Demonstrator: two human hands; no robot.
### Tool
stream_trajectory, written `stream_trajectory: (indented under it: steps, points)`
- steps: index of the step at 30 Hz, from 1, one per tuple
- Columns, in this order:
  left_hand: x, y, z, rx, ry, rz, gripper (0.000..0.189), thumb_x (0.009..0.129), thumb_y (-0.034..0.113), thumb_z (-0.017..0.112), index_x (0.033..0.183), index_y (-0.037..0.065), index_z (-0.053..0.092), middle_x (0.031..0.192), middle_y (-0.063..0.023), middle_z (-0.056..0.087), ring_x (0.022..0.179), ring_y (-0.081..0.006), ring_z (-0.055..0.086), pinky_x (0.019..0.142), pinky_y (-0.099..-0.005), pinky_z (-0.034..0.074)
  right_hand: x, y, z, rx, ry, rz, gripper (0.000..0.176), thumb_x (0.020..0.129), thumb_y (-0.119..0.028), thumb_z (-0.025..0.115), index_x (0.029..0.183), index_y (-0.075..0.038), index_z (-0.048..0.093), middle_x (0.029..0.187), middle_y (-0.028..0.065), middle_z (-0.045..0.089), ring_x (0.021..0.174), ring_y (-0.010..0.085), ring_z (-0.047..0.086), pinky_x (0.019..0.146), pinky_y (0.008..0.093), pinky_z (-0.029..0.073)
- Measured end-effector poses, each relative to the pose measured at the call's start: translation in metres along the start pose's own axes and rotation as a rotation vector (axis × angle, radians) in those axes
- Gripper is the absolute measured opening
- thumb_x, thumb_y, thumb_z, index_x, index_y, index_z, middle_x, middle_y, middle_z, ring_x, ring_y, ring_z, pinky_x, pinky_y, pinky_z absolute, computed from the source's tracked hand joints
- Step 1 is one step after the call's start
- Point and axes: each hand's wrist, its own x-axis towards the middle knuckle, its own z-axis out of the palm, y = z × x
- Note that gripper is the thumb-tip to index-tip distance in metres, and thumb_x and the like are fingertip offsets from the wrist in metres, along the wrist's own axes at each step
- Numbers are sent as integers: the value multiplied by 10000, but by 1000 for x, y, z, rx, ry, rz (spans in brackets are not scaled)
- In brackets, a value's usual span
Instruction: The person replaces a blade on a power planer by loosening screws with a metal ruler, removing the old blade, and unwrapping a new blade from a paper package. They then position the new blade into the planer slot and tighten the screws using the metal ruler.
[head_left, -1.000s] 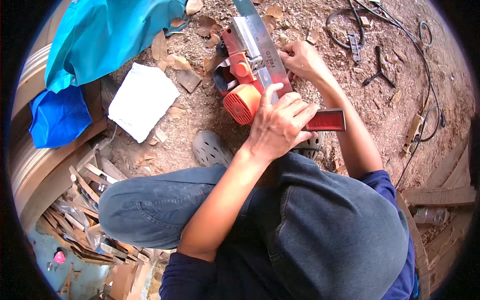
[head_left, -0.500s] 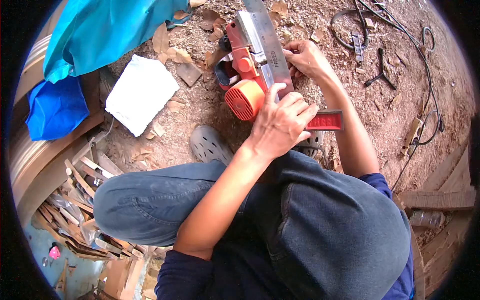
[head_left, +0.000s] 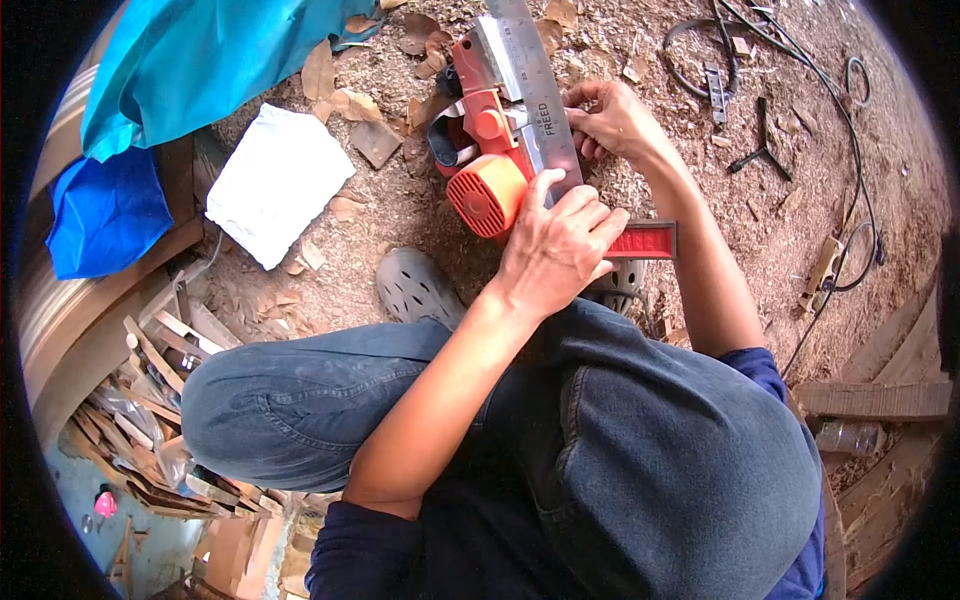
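Observation:
A red and orange electric planer [head_left: 485, 197] is tilted on its side in front of me, above the shavings. Along its metal sole lies the steel blade of a try square [head_left: 540, 95], marked "FREED", with a red and dark handle pointing right. My left hand [head_left: 560, 240] is closed around the square where blade and handle meet, its fingertips at the planer's rear sole. On the blade's far right edge, my right hand [head_left: 612, 122] has thumb and fingers pinched together near the planer's middle. The blade hides the fingertips and whatever they hold.
Wood shavings and dry leaves cover the ground. A white bundle [head_left: 280, 185] and blue cloths [head_left: 110, 215] lie left, above scrap wood [head_left: 150, 410]. At right are a black cable [head_left: 850, 130], a three-armed wrench [head_left: 765, 140] and a power strip [head_left: 823, 272].
The view has shifted slightly. Both hands, the try square and the planer keep almost the same positions; the planer appears turned very slightly.

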Motion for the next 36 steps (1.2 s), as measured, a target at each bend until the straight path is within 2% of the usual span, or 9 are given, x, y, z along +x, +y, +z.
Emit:
stream_trajectory:
  steps: [6,8,11,17,20,29,36]
  points:
    - [-2,0,5,-4,26,-13,655,632,310,921,1220,116,706,1074,4,718,1171,-194,621,1132,-519,358,-1,1,1,-25,14,1,267,986,-222,730,1150,-13,712,707,45,704,550,84,650,469,232,507]
    - [-3,0,5,-11,39,-20,659,627,299,923,1220,116,704,1081,4,716,1180,-196,620,1137,-528,352,1,3,1,10,9,-5,270,984,-224,744,1145,-10,712,708,91,727,567,117,669,481,255,528]
    - [-3,0,6,-13,51,-19,660,626,295,923,1221,116,702,1084,4,714,1182,-196,620,1138,-535,350,0,2,2,1,31,13,218,1003,-202,703,1120,-19,713,709,43,696,549,85,645,474,235,503]
    - [-4,0,5,-11,47,-21,662,624,286,919,1224,114,700,1073,6,712,1166,-190,620,1137,-533,353,4,3,3,17,28,18,205,1036,-224,653,1053,-30,715,710,35,688,541,84,634,475,235,500]
    - [-3,1,5,-14,54,-19,656,620,279,917,1217,111,702,1064,6,709,1155,-187,621,1134,-532,359,6,4,3,32,22,1,286,1017,-299,700,1033,-16,737,696,53,703,559,110,667,493,256,527]
    - [-4,0,6,-17,78,-11,640,612,257,919,1196,105,707,1055,1,710,1145,-191,626,1124,-529,378,7,1,6,-2,65,-15,333,1015,-338,692,970,-11,737,689,57,704,557,110,670,493,263,525]
    - [-3,1,7,-16,77,-16,641,606,257,921,1190,104,707,1049,0,709,1145,-192,627,1119,-528,381,8,3,4,3,42,-22,322,1011,-330,698,994,-10,735,690,53,703,554,111,668,494,259,526]
